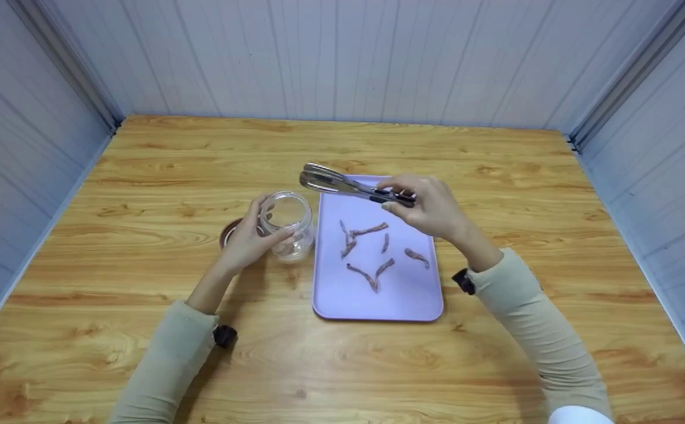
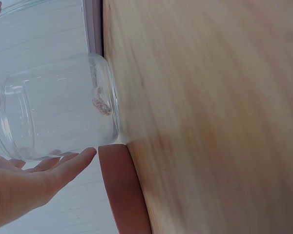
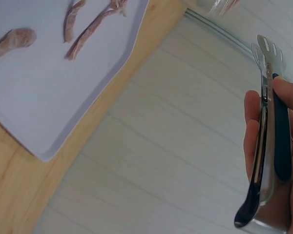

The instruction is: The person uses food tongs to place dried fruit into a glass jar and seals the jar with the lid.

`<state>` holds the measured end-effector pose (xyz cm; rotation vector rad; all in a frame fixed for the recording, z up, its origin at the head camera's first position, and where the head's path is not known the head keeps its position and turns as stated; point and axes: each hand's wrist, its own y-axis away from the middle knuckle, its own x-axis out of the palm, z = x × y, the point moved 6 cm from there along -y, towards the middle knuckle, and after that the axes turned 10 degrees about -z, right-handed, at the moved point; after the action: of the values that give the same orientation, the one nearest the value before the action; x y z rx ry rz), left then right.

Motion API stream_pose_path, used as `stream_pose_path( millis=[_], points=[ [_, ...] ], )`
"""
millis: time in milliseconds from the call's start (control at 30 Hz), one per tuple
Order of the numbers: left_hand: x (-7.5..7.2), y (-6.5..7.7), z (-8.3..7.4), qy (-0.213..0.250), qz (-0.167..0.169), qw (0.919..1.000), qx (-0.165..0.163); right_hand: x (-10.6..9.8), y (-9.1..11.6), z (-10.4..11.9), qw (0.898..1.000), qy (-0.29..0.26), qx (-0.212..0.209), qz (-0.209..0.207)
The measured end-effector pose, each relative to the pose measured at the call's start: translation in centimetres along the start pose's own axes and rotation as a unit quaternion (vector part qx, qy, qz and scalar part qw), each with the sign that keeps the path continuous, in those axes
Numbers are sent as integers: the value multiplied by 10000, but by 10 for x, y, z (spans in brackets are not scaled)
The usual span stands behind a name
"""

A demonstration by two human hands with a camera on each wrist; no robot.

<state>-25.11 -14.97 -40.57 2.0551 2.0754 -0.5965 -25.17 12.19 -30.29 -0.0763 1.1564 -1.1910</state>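
Note:
My left hand (image 1: 248, 238) grips a clear jar (image 1: 301, 232) near its neck, thumb in front and fingers around the far side. The jar's mouth is uncovered. Low in the jar, a brownish piece (image 2: 101, 101) shows through the wall. My right hand (image 1: 434, 206) pinches metal tongs (image 1: 342, 184) with dark grips, held above the far part of the lilac tray (image 1: 378, 309). Their tips point left toward the jar, with nothing visible between them. Several brown, dried-looking strips (image 1: 370, 229) lie scattered on the tray.
A reddish-brown lid (image 2: 124, 187) lies on the table just left of the jar, partly behind my left hand. Jar and tray stand side by side on the wood-grain table (image 1: 142, 247). Pale panel walls (image 1: 342, 59) rise at the back and both sides.

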Motion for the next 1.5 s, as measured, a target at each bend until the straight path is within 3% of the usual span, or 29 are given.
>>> stream_pose_path(
  millis=[533, 867, 1067, 1300, 1433, 1500],
  points=[
    [0, 1, 0, 59, 107, 9999, -5, -33, 53, -44, 9981, 486, 368, 95],
    [1, 0, -1, 95, 19, 9999, 81, -30, 86, -74, 9942, 672, 803, 250],
    [1, 0, -1, 34, 7, 10000, 67, -26, 99, -90, 9877, 748, 1307, 414],
    [0, 0, 0, -42, -17, 10000, -2, -18, 110, -107, 9763, 446, 2040, 576],
    [-2, 6, -15, 16, 28, 10000, -13, -14, 113, -110, 9735, 254, 2190, 614],
    [-2, 5, -14, 55, 33, 10000, 5, -13, 113, -110, 9728, 207, 2221, 631]
  ],
)
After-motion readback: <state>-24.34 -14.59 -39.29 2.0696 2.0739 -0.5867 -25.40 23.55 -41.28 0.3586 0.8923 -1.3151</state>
